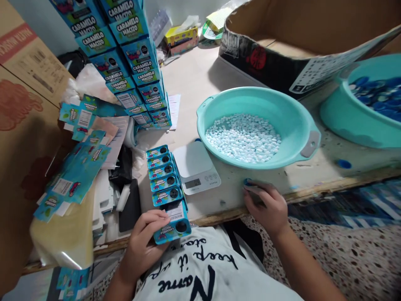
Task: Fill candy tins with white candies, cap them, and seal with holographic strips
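My left hand [148, 234] is closed on a blue candy tin [175, 228] at the table's front edge. Directly beyond it lies a row of several similar blue tins [162, 171] with dark round spots. My right hand [266, 205] rests at the table edge, its fingers closed around a small item with a bit of blue showing; the item is mostly hidden. Between the hands and a little farther back sits a white kitchen scale [196, 167]. A turquoise tub [291, 113] behind my right hand holds many small white candies [244, 138].
Tall stacks of blue boxes [140, 62] stand at back left. Flattened cartons [72, 175] and a black object [130, 205] lie left. An open cardboard box [272, 62] and a second turquoise tub [341, 113] with blue pieces stand right. A blue cap [344, 163] lies near the edge.
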`<state>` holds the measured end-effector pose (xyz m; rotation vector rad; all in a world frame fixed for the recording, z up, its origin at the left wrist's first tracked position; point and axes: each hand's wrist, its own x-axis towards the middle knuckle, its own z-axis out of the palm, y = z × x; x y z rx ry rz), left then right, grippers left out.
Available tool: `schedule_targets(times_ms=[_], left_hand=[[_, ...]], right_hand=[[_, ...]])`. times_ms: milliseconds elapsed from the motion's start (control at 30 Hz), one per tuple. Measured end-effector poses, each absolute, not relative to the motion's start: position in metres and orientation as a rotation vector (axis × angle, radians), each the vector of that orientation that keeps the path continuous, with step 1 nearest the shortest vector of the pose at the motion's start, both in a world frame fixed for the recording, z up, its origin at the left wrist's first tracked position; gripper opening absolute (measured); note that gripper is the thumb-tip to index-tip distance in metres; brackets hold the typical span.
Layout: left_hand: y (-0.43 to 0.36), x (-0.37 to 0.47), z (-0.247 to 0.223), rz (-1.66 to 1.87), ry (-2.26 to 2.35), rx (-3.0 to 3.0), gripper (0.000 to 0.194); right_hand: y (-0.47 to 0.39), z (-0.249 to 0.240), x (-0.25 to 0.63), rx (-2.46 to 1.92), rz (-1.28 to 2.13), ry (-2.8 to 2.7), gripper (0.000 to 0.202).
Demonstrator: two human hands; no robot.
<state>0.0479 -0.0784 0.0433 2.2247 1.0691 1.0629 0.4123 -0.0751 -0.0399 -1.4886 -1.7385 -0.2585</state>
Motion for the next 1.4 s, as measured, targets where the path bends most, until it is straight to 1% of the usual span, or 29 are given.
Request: schedule_targets(times_ms=[167, 367, 533, 700, 800, 933, 1033, 1167, 1400], left_hand=[[-0.076, 0.049, 0.049, 0.994, 1.035, 2.306, 0.032], [-0.072, 0.055, 0.050, 1.037, 1.079, 2.260, 0.026], [-0.066, 0.056, 0.052, 1.043, 1.100, 2.197, 0.027], [-0.060, 0.056, 0.053, 1.036, 1.093, 2.243, 0.027], [-0.060, 0.052, 0.050, 1.075, 1.054, 2.331, 0.032], [-0.061, 0.044, 0.045, 1.047, 1.089, 2.519, 0.026], [-0.063, 0.043, 0.040, 1.040, 1.164, 2.620, 0.028], [-0.065, 0.045, 0.034, 1.060, 1.268, 2.568, 0.028], [-0.060, 0.046, 0.025, 1.068, 1.248, 2.531, 0.033]], right_hand=[[-0.076, -0.039, 0.411, -1.508, -0.233, -1.715, 0.010], [-0.077, -0.042, 0.412, -1.534, -0.216, -1.720, 0.009], [-0.078, -0.044, 0.413, -1.549, -0.203, -1.711, 0.011], [-0.077, -0.042, 0.412, -1.510, -0.267, -1.705, 0.014], [-0.076, -0.041, 0.412, -1.493, -0.303, -1.713, 0.013], [-0.077, -0.040, 0.412, -1.488, -0.321, -1.721, 0.012], [-0.077, -0.039, 0.411, -1.488, -0.331, -1.721, 0.011], [-0.078, -0.039, 0.410, -1.492, -0.323, -1.709, 0.011], [-0.078, -0.042, 0.412, -1.498, -0.314, -1.703, 0.014]])
